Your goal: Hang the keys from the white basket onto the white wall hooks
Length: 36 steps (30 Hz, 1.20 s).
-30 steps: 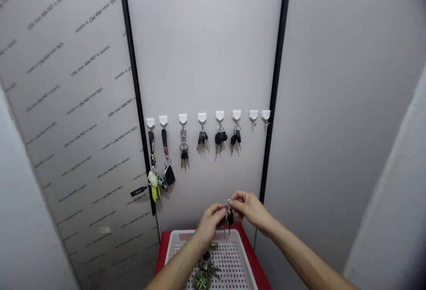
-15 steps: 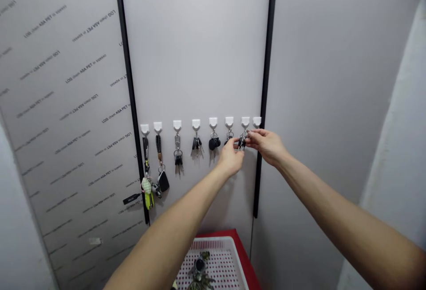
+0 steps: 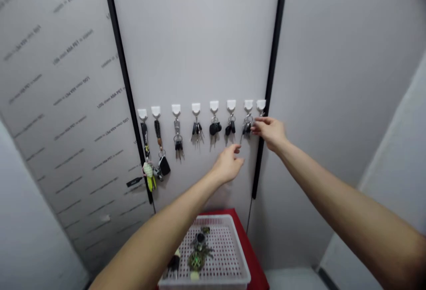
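The left hand (image 3: 229,164) is free, fingers parted, at seven o'clock from the key bunch (image 3: 247,127) below the seventh hook (image 3: 248,105); the right hand (image 3: 270,133) is at three o'clock — grip unclear. The round metal ring is best seated deep — dark-headed, thin-bladed keys dangling freely.

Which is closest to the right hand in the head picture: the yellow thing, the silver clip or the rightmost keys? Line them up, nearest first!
From the right hand:
1. Rightmost keys: just to its left.
2. Silver clip: much farther left.
3. Yellow thing: farther left again, and lower.
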{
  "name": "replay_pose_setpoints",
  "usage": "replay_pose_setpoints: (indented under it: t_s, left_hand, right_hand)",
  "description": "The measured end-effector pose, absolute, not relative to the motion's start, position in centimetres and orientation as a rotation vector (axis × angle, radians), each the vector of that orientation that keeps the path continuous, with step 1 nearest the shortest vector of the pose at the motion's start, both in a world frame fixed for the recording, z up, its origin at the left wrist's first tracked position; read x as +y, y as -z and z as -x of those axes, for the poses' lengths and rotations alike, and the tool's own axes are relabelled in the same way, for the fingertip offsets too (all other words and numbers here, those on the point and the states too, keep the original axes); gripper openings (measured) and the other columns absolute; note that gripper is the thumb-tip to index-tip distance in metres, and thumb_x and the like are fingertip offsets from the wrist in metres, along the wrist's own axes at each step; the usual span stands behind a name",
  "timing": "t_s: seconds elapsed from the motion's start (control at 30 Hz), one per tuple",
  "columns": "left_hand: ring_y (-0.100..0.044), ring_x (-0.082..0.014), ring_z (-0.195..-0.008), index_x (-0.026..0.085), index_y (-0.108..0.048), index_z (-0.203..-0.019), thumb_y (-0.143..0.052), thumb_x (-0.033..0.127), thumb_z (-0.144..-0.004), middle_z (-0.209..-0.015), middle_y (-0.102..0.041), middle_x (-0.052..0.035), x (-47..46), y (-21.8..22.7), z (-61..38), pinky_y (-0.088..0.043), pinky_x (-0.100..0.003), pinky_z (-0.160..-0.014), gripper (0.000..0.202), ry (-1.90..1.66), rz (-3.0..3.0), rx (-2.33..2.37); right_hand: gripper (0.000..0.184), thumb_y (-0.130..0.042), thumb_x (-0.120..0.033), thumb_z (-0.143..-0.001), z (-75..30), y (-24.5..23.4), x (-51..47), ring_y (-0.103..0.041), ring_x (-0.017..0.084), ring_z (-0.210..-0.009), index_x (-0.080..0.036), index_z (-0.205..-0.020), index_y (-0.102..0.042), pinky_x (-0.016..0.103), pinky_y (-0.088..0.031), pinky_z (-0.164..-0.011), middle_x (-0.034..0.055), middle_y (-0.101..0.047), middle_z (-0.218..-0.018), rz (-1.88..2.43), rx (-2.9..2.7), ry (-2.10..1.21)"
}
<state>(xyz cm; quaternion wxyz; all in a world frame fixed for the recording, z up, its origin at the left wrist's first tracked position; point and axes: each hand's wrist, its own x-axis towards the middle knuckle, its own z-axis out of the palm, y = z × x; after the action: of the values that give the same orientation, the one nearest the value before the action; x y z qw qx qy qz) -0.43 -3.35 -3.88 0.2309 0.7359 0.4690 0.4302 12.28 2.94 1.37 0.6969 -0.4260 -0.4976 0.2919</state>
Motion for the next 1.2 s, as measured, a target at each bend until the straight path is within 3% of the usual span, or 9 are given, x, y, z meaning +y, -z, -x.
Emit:
replay_pose_setpoints:
  t_s: [0.13, 0.3, 0.43, 0.6, 0.77, 1.07, 1.2]
  left_hand:
    - [-0.048, -0.0099, -0.072, 0.014, -0.043, -0.1, -0.041, 0.018, -0.064, -0.1, -0.048, -0.0057, -5.8, 11.3, 5.2, -0.037, -0.022, -0.07, 0.036, -0.998, -1.984, 1.379]
    - [-0.047, -0.0129, -0.079, 0.014, -0.045, -0.097, -0.041, 0.021, -0.063, -0.096, -0.05, -0.0065, -8.8, 19.9, 10.1, -0.035, -0.023, -0.072, 0.035, -0.678, -1.866, 1.686]
    - [-0.043, -0.0143, -0.086, 0.016, -0.049, -0.09, -0.045, 0.018, -0.059, -0.093, -0.05, -0.0049, -10.2, 23.7, 11.1, -0.031, -0.023, -0.076, 0.031, -0.487, -1.97, 1.815]
    - [-0.047, -0.0124, -0.075, 0.016, -0.051, -0.079, -0.043, 0.018, -0.06, -0.08, -0.054, -0.0031, -10.0, 25.2, 11.4, -0.034, -0.021, -0.067, 0.021, -0.508, -1.889, 1.844]
    - [-0.047, -0.0099, -0.064, 0.016, -0.05, -0.065, -0.038, 0.013, -0.061, -0.066, -0.054, -0.0002, -9.6, 25.6, 11.6, -0.034, -0.02, -0.06, 0.013, -0.552, -1.843, 1.808]
    - [-0.044, -0.0061, -0.049, 0.014, -0.04, -0.068, -0.034, 0.011, -0.064, -0.056, -0.042, 0.0036, -9.5, 25.4, 11.5, -0.035, -0.017, -0.051, 0.008, -1.021, -1.401, 1.526]
    - [-0.044, -0.0062, -0.051, 0.014, -0.04, -0.073, -0.035, 0.009, -0.062, -0.055, -0.042, 0.0042, -9.6, 25.6, 11.5, -0.035, -0.017, -0.052, 0.014, -1.022, -1.386, 1.508]
  right_hand:
    - [0.013, -0.044, -0.015, -0.062, -12.2, 5.4, 0.5, -0.048, 0.006, -0.046, -0.015, -0.074, -0.049, 0.018, -0.039, -0.043, -0.0023, -0.05, -0.056, 1.075, -1.246, -0.47]
    - [0.014, -0.04, -0.019, -0.063, -8.6, 17.4, -5.7, -0.05, 0.011, -0.059, -0.014, -0.069, -0.053, 0.024, -0.039, -0.058, 0.0017, -0.056, -0.064, 1.294, -1.862, -0.703]
    - [0.023, -0.04, -0.015, -0.062, -4.6, 22.5, -7.6, -0.05, 0.012, -0.07, -0.016, -0.079, -0.054, 0.022, -0.037, -0.066, 0.0032, -0.056, -0.076, 1.192, -2.328, -0.728]
    - [0.032, -0.037, -0.013, -0.062, -2.0, 23.9, -6.7, -0.044, 0.014, -0.086, -0.018, -0.09, -0.051, 0.023, -0.031, -0.074, 0.0053, -0.052, -0.09, 1.22, -2.566, -0.542]
    - [0.029, -0.034, -0.011, -0.062, -2.1, 24.7, -6.3, -0.046, 0.013, -0.08, -0.017, -0.084, -0.052, 0.021, -0.032, -0.071, 0.0044, -0.054, -0.083, 1.263, -2.564, -0.555]
    - [0.032, -0.039, -0.015, -0.062, -2.0, 23.8, -7.3, -0.042, 0.012, -0.082, -0.02, -0.092, -0.048, 0.02, -0.031, -0.072, 0.0032, -0.049, -0.087, 1.108, -2.511, -0.5]
    - [0.03, -0.042, -0.016, -0.059, -1.5, 23.6, -7.5, -0.041, 0.016, -0.084, -0.02, -0.088, -0.05, 0.024, -0.03, -0.071, 0.0042, -0.049, -0.087, 1.165, -2.652, -0.35]
